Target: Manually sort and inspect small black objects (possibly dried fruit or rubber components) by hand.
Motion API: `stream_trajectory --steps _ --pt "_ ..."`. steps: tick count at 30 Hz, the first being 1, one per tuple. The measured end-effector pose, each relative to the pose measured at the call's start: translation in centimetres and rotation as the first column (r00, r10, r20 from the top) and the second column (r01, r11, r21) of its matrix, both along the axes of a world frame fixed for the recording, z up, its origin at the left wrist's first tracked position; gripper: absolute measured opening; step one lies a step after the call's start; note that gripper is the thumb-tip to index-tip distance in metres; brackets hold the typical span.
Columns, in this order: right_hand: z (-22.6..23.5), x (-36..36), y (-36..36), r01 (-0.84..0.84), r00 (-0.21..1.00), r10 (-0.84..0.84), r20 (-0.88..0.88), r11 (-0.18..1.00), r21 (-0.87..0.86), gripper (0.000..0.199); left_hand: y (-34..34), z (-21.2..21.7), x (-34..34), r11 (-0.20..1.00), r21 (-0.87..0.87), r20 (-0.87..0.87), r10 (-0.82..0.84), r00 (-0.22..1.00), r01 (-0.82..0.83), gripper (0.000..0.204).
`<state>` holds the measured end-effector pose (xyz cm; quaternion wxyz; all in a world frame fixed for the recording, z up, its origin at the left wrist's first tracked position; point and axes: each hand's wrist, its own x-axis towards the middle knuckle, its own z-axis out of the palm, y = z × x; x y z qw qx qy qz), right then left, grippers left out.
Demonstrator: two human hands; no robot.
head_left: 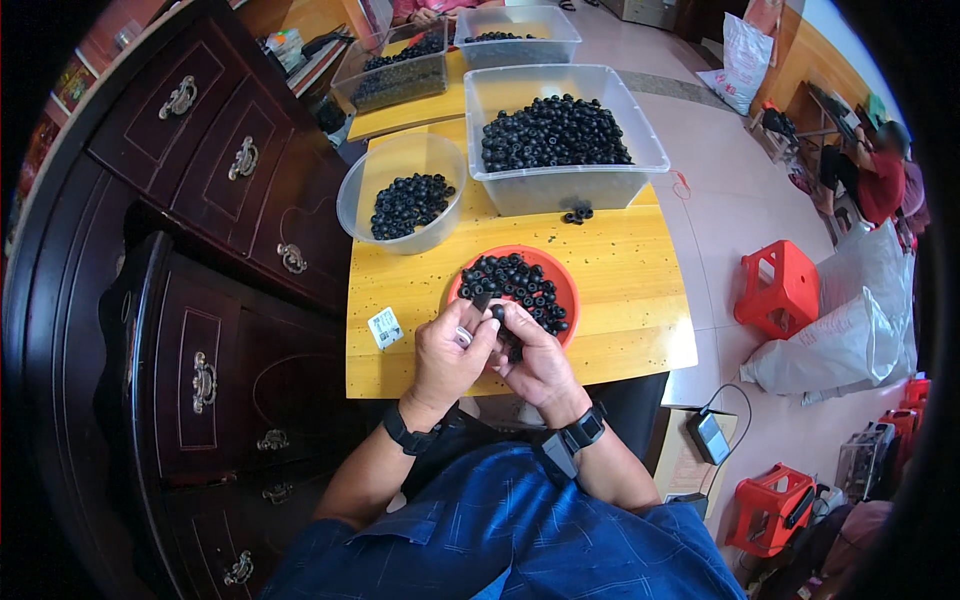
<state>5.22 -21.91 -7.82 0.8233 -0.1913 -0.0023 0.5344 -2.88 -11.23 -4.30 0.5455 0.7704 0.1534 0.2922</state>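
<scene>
Black wristbands (403, 432) just behind the left hand (447, 352) and right hand (541, 362); farther back, a pale-lined blue shirt (520, 540).

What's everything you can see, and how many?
Tables: two, yellow, middle and behind
Rectangular tubs: three, clear, on tables
Round tub: one, clear, near table
Bowl: one, red, by hands
Round pieces: uncountable, black, mostly in containers
Label: one, white, near table
Cabinetry: count unclear, dark brown, left
Stools: at least two, red, right
Sacks: several, white, right
Corded device: one, dark, right
Other people: at least two, reddish tops, right and far
Shirt: one, blue, bottom
Wristbands: two, black, wrists
Left hand: one, holding a dark tool, at bowl
Right hand: one, holding a round piece, at bowl
</scene>
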Motion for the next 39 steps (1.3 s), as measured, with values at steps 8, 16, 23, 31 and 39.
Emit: stream_trajectory --steps 8,16,23,31,39 --pt "0.2 0.3 0.1 0.004 0.997 -0.002 0.072 0.999 -0.035 0.019 0.5 1.8 -0.2 0.985 0.175 -0.096 0.017 0.995 0.0 0.009" --pt "-0.4 0.3 0.1 0.029 0.994 -0.034 0.106 0.998 0.048 0.016 0.6 1.9 -0.3 0.921 0.387 0.019 -0.061 0.998 0.049 0.034" --pt "-0.3 0.1 0.2 0.041 0.997 -0.043 0.063 0.999 0.034 0.015 0.7 0.4 -0.5 0.862 0.505 0.148 -0.038 0.988 -0.042 0.019" --pt "-0.1 0.9 -0.2 0.063 0.987 -0.068 0.146 0.997 0.039 0.019 1.9 2.7 -1.1 0.972 0.207 -0.153 -0.082 0.985 0.113 0.026" --pt "0.2 1.2 -0.2 0.01 0.985 -0.02 0.173 0.998 0.054 0.017 2.7 3.1 -0.4 0.899 0.34 -0.304 -0.171 0.937 0.275 0.031"
